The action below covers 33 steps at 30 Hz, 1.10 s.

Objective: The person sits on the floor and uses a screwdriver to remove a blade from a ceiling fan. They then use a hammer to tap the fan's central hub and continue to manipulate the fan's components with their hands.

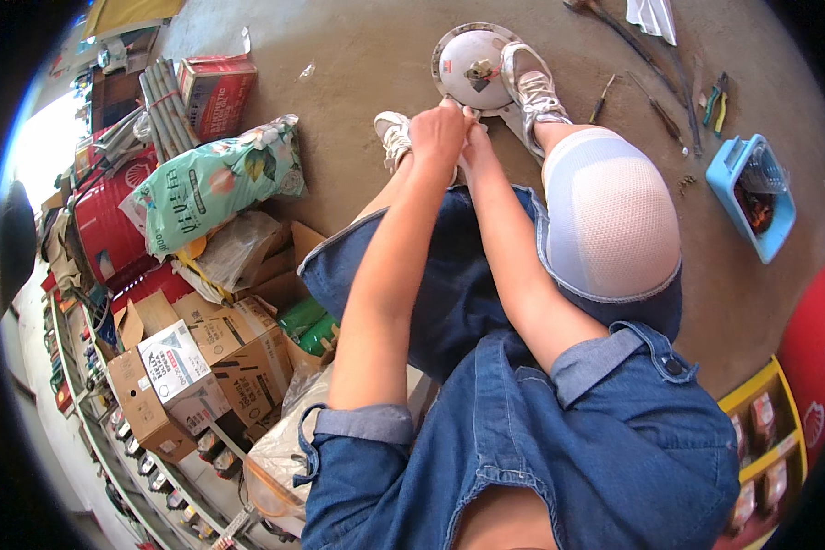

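On the floor between my feet lies a round white disc-shaped part (467,66) with a greyish metal rim. A dark, broken-looking opening shows near its middle. Both my hands meet at the near edge of this disc. My left hand (438,128) is closed, its fingers curled down by the rim. Close beside it, my right hand (473,137) is closed too, partly hidden behind the left. What they grip is covered by the fingers. My right shoe (528,87) presses against the disc's right side, and my left shoe (392,134) stands left of my hands.
To the right lie a screwdriver (602,99), a longer dark-handled tool (666,121), pliers (717,101) and dark bars (642,50). Beyond them stands a blue plastic basket (779,225). Cardboard boxes (247,357), a green printed bag (225,183) and a red drum (110,220) crowd the left.
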Available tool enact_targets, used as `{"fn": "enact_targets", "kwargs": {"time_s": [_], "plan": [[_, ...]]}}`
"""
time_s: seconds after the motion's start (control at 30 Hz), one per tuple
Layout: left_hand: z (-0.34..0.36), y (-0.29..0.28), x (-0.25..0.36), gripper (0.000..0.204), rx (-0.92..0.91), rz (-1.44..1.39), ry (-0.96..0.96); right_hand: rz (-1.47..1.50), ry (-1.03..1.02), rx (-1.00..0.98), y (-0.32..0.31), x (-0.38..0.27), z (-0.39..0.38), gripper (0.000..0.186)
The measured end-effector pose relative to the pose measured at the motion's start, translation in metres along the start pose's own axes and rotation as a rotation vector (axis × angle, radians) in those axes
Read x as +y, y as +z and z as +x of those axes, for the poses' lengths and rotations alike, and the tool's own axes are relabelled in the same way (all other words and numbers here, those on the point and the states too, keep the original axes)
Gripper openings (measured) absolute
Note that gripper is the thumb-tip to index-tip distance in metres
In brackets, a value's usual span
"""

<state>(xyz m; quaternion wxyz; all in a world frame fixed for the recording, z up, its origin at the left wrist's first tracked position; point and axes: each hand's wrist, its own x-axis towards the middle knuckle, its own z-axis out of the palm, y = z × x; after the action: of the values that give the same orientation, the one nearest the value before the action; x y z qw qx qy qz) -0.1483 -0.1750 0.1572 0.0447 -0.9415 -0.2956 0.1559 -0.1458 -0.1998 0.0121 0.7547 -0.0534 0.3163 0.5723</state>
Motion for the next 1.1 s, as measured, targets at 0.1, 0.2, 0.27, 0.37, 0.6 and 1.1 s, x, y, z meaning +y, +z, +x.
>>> {"fn": "enact_targets", "kwargs": {"time_s": [0.1,0.2,0.27,0.37,0.6,1.1], "plan": [[0.012,-0.013,0.003,0.049,-0.119,0.075,0.16,-0.111,-0.002,0.198,0.003,-0.009,0.003,0.047],[0.023,-0.003,0.024,0.052,-0.167,-0.181,-0.154,-0.033,-0.126,-0.112,-0.032,-0.038,0.019,0.042],[0.015,0.052,-0.037,0.049,-0.229,-0.462,-0.363,-0.005,0.007,0.065,0.024,0.019,-0.002,0.045],[0.017,0.043,-0.034,0.045,-0.532,-1.048,-0.786,0.005,0.008,0.08,0.03,0.015,-0.012,0.051],[-0.009,-0.014,-0.022,0.045,-0.287,-0.092,-0.027,0.07,0.083,0.046,0.028,0.009,-0.006,0.045],[0.005,0.033,-0.035,0.039,-0.289,-0.364,-0.272,0.032,0.001,0.055,0.025,0.01,-0.018,0.041]]}}
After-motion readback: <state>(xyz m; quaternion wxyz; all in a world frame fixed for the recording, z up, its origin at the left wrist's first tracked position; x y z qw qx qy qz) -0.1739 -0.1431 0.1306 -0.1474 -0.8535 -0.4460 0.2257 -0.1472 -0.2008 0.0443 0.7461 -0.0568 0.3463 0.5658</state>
